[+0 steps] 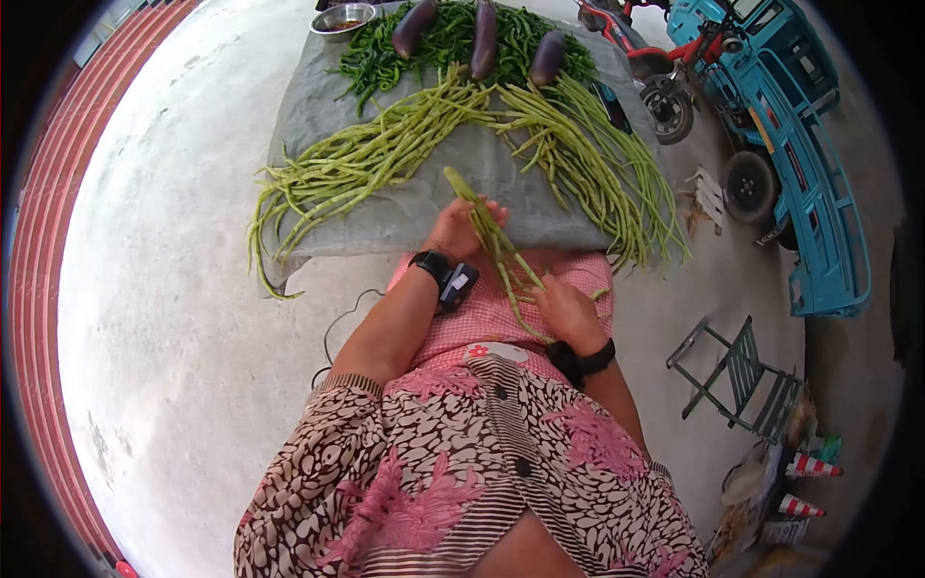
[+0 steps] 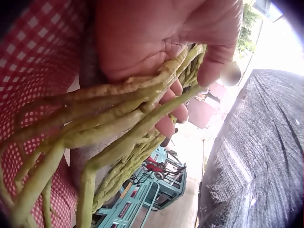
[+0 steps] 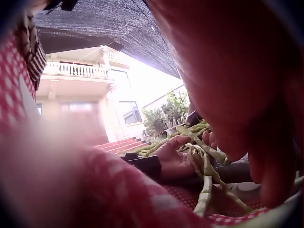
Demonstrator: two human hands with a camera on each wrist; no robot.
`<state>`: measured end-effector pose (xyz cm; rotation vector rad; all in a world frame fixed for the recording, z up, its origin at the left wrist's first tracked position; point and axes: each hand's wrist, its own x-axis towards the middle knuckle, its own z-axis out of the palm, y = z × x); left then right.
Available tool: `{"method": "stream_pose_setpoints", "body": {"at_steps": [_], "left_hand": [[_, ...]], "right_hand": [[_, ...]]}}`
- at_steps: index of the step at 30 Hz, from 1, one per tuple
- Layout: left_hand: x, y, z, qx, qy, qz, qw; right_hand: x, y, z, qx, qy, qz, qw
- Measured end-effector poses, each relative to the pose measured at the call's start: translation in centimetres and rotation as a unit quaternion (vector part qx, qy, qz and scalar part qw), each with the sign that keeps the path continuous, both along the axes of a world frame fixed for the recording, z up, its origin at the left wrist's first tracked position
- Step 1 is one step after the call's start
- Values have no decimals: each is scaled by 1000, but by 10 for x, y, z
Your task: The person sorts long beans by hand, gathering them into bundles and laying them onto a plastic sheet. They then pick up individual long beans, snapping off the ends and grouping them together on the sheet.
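Note:
A small bunch of long beans (image 1: 496,241) hangs over the lap, its thick tip pointing up towards the table. My left hand (image 1: 462,229) grips the bunch near its upper end; in the left wrist view the beans (image 2: 128,118) cross the palm beneath the thumb. Lower on the same beans, my right hand (image 1: 570,310) pinches one or more strands, its fingers curled and seen from the back. The right wrist view shows the right hand (image 3: 237,85) close and dark, with the left hand (image 3: 175,159) and bean ends beyond it.
A cloth-covered table (image 1: 424,207) bears two spread heaps of long beans (image 1: 385,144), green peppers (image 1: 371,63), several eggplants (image 1: 484,43) and a metal bowl (image 1: 343,21). To the right stand a blue three-wheeler (image 1: 809,183) and a folding chair (image 1: 742,380).

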<state>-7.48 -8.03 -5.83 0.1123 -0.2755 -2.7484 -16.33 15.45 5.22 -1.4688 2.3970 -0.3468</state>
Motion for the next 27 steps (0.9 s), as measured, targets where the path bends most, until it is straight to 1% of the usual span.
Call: {"method": "stream_pose_setpoints", "body": {"at_steps": [1, 4, 6, 9, 12, 14, 15, 17, 21, 24, 27], "left_hand": [[1, 0, 0, -10, 15, 5, 1000], [5, 5, 13, -9, -60, 28, 998], [3, 5, 8, -11, -56, 19, 998], [2, 1, 3, -19, -65, 10, 998], [-1, -1, -2, -33, -56, -20, 998], [-4, 3, 2, -47, -59, -53, 996], [-2, 7, 12, -54, -69, -70, 994], [-5, 14, 15, -74, -73, -98, 990], [-7, 9, 6, -32, -73, -68, 994], [-5, 4, 9, -17, -70, -40, 997], [-4, 6, 13, 2, -59, -35, 998]], "right_hand": [[0, 2, 0, -8, -1, 5, 1000], [3, 5, 7, -19, -11, 19, 1000], [4, 6, 15, -9, -25, 22, 999], [7, 11, 30, -39, -61, 11, 997], [0, 24, 55, 43, -31, -21, 998], [-11, 38, 62, 47, -28, -47, 997], [-16, 43, 65, 47, -26, -59, 997], [-21, 51, 73, 68, -11, -41, 997], [-26, 56, 104, 131, 5, 25, 991], [-30, 56, 124, 131, -12, -9, 991], [-52, 63, 105, 282, 9, 19, 959]]}}
